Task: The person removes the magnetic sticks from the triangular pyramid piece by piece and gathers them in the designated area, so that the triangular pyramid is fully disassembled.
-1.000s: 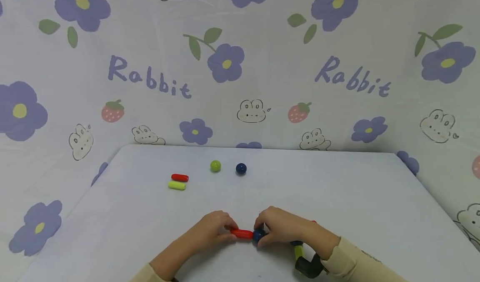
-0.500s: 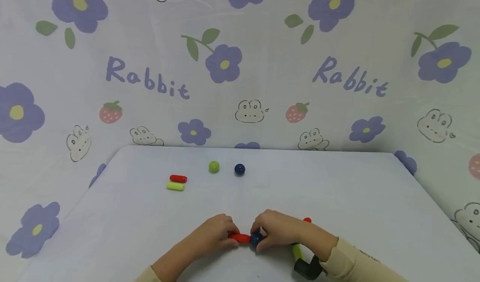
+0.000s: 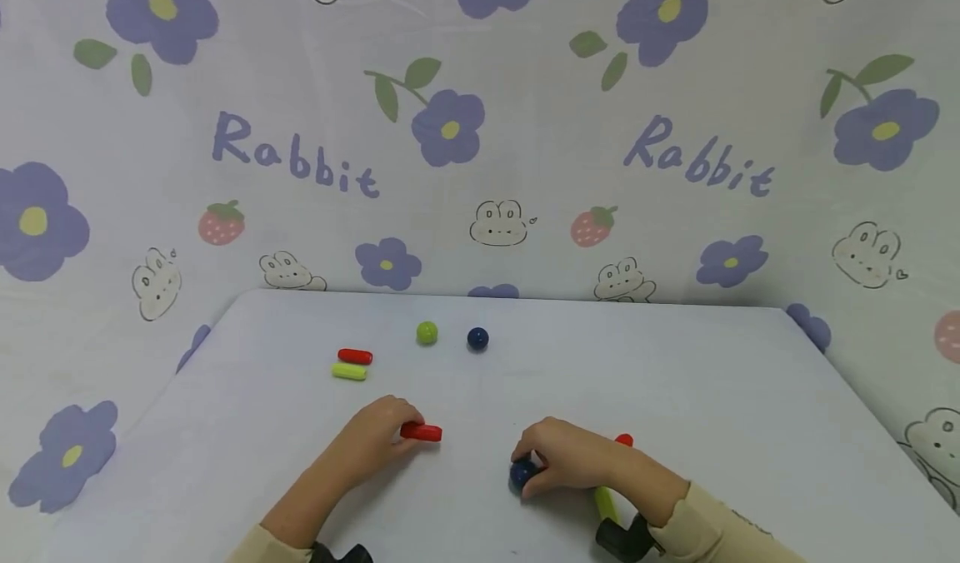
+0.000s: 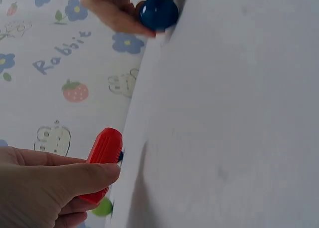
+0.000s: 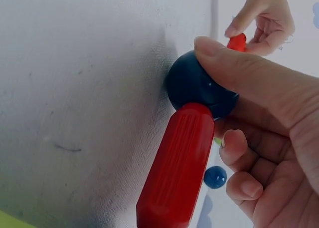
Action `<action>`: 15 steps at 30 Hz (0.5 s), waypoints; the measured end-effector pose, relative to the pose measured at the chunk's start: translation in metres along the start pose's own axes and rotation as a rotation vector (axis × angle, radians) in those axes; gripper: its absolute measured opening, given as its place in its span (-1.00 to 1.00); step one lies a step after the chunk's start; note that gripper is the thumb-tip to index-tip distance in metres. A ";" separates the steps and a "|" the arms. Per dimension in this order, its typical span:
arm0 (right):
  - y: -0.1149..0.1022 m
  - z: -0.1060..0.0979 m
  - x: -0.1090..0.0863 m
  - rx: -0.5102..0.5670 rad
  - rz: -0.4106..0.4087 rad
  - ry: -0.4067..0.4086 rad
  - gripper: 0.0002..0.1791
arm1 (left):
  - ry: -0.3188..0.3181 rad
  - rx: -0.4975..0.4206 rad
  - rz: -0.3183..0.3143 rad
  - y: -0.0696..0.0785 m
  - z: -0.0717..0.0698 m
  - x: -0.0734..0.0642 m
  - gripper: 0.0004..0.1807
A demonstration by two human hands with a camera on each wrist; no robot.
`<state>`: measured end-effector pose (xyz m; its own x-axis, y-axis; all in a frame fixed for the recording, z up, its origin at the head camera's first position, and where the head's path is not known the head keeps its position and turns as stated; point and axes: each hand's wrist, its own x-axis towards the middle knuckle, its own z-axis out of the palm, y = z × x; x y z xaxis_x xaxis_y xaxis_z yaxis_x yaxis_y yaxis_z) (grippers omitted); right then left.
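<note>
My left hand (image 3: 372,438) pinches a short red ribbed stick (image 3: 423,433) between thumb and fingers, raised and apart from the other hand. In the right hand (image 3: 572,456), thumb and fingertips grip a dark blue ball (image 3: 522,475) at mid-table. The right wrist view shows another red stick (image 5: 175,168) joined to that blue ball (image 5: 197,83) and running back towards the wrist. Beyond the right forearm a red end (image 3: 624,440) peeks out, and on its near side shows a yellow-green stick (image 3: 607,505); the forearm hides what lies between.
Farther back on the white table (image 3: 675,371) lie a red stick (image 3: 355,356) and a yellow-green stick (image 3: 349,371), side by side. To their right sit a green ball (image 3: 427,333) and a dark blue ball (image 3: 477,339). A printed curtain hangs behind the table.
The left hand has drawn its red stick away from the gripped blue ball, to the left and away from the person. The right hand keeps the ball and has shifted slightly right.
</note>
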<state>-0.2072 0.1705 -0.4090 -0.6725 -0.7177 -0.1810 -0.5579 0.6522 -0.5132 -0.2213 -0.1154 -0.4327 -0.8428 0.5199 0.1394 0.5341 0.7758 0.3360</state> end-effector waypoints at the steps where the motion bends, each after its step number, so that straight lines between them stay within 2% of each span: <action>1: 0.000 0.000 0.000 0.004 0.003 0.001 -0.56 | 0.002 0.010 -0.007 -0.004 -0.001 -0.001 -0.78; 7: 0.003 0.001 -0.003 0.031 0.025 0.016 -0.56 | 0.034 0.068 -0.004 -0.038 -0.009 -0.007 -0.76; 10: 0.004 0.002 -0.003 0.041 0.020 0.024 -0.56 | 0.046 0.100 -0.044 -0.057 -0.014 -0.008 -0.77; 15: 0.002 0.002 -0.002 0.055 0.012 0.031 -0.57 | 0.107 0.158 -0.095 -0.083 -0.021 -0.011 -0.77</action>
<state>-0.2061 0.1731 -0.4109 -0.6940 -0.7016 -0.1617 -0.5231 0.6457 -0.5563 -0.2579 -0.1929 -0.4422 -0.8875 0.4076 0.2152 0.4489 0.8702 0.2032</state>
